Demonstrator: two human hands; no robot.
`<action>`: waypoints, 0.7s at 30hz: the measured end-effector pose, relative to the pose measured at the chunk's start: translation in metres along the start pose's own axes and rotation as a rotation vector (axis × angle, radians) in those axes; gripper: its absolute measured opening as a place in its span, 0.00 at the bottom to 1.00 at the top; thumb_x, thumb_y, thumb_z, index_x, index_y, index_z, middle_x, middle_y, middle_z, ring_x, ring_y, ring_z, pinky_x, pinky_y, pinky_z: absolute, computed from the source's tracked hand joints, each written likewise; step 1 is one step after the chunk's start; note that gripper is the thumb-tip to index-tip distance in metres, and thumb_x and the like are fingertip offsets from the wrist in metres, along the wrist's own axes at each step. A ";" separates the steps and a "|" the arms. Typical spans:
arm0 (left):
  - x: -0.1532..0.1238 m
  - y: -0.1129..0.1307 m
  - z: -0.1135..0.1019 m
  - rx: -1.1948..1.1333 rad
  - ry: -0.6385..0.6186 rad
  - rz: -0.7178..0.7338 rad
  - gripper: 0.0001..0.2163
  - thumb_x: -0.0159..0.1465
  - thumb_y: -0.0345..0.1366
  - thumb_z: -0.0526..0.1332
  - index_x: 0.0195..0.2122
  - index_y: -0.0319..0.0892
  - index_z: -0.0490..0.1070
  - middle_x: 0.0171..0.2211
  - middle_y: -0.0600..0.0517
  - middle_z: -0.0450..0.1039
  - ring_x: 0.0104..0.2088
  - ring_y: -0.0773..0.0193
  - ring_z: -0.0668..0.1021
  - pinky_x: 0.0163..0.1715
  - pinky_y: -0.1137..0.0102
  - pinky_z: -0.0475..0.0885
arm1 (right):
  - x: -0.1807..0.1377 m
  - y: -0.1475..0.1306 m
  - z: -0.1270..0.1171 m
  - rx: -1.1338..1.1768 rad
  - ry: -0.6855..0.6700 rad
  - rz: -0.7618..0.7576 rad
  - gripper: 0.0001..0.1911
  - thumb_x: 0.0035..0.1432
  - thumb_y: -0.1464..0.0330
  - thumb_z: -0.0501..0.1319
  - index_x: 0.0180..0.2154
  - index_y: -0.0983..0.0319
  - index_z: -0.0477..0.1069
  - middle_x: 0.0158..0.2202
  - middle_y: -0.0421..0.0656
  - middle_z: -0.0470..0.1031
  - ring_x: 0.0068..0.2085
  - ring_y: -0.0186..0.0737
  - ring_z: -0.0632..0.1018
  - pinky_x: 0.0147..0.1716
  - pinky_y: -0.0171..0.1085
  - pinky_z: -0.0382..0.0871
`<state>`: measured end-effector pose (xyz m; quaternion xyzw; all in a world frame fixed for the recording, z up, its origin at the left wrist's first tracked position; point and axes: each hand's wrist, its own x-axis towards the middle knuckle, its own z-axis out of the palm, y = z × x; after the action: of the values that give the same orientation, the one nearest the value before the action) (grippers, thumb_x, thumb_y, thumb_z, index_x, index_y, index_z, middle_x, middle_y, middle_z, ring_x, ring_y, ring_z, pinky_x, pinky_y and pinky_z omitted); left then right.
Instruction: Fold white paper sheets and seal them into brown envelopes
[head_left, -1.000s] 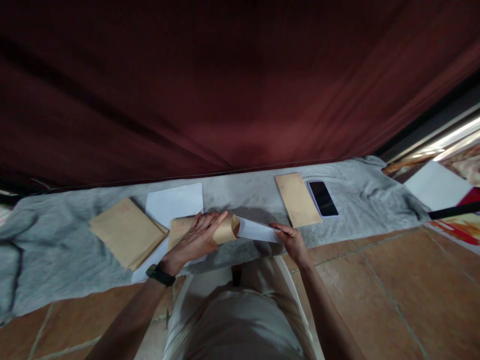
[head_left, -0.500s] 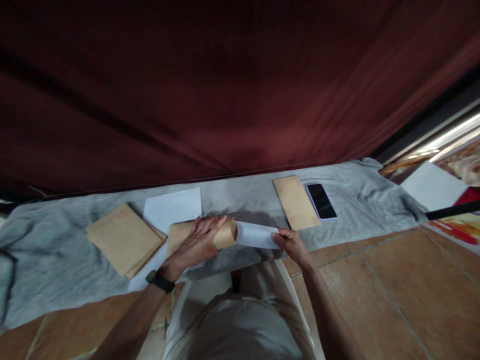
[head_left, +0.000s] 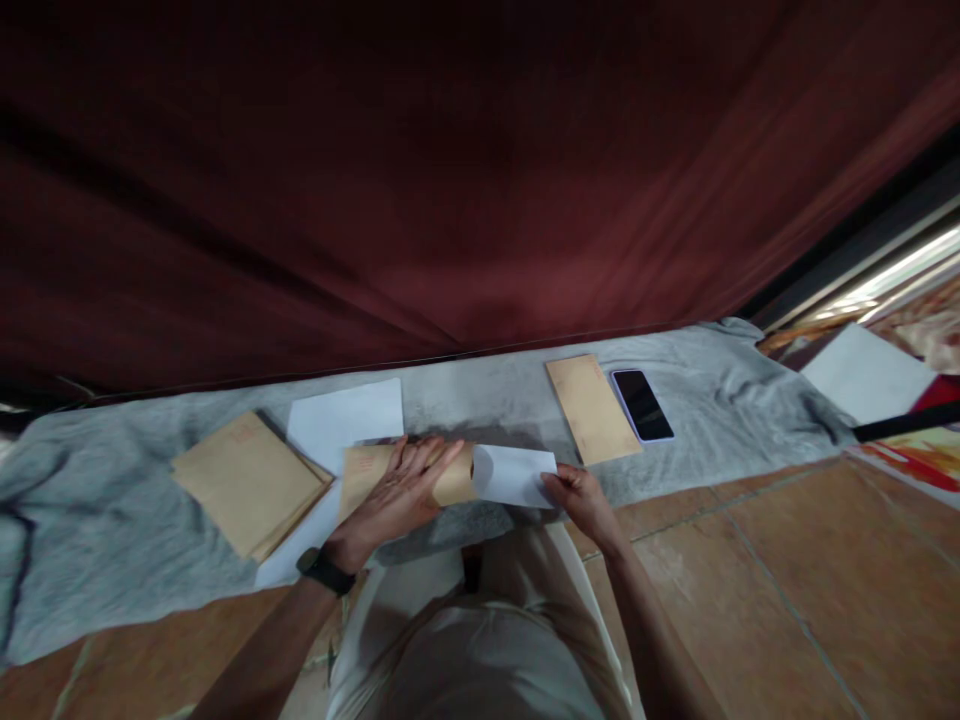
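Note:
Flat across a brown paper envelope lies my left hand, its fingers stretched out and pressing on top. A folded white paper sticks out of the envelope's right-hand opening; its left end is hidden inside. My right hand pinches the paper's outer right end between thumb and fingers. Just left of my left hand is a stack of brown envelopes, partly over white sheets. Beyond my right hand, a single brown envelope rests on the cloth.
A phone with a pale purple edge lies beside the single envelope. Grey cloth covers the narrow surface, and a dark red curtain hangs behind it. Tiled floor shows in front. A white sheet is at far right.
The envelope's mouth has flattened under my left hand, and the white paper now lies flatter and shows wider. My right hand still pinches its end, having shifted only slightly.

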<state>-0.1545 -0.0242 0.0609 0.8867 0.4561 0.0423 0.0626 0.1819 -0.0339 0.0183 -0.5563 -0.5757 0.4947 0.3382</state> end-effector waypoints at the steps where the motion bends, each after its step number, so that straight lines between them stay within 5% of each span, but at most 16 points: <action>1: 0.002 0.003 0.000 -0.005 -0.002 0.000 0.46 0.58 0.29 0.62 0.75 0.46 0.39 0.68 0.39 0.60 0.69 0.46 0.61 0.69 0.45 0.48 | -0.001 0.002 0.000 0.006 0.009 0.003 0.21 0.61 0.52 0.59 0.30 0.63 0.77 0.26 0.39 0.72 0.28 0.36 0.70 0.29 0.33 0.62; 14: 0.013 0.017 -0.001 -0.141 -0.033 -0.038 0.47 0.57 0.31 0.66 0.74 0.50 0.43 0.69 0.42 0.59 0.69 0.44 0.61 0.69 0.44 0.45 | -0.007 0.018 -0.009 0.022 0.023 0.079 0.28 0.56 0.44 0.63 0.36 0.64 0.81 0.29 0.44 0.79 0.31 0.42 0.75 0.31 0.37 0.70; 21: 0.004 0.008 -0.015 -0.096 0.004 -0.098 0.45 0.61 0.33 0.65 0.75 0.51 0.39 0.68 0.42 0.60 0.69 0.46 0.61 0.69 0.44 0.45 | 0.001 0.016 -0.031 0.124 0.304 0.092 0.33 0.50 0.42 0.66 0.43 0.63 0.81 0.39 0.51 0.83 0.41 0.53 0.81 0.39 0.44 0.77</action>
<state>-0.1476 -0.0248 0.0771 0.8591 0.4967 0.0627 0.1062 0.2155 -0.0287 0.0117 -0.6285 -0.4604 0.4542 0.4320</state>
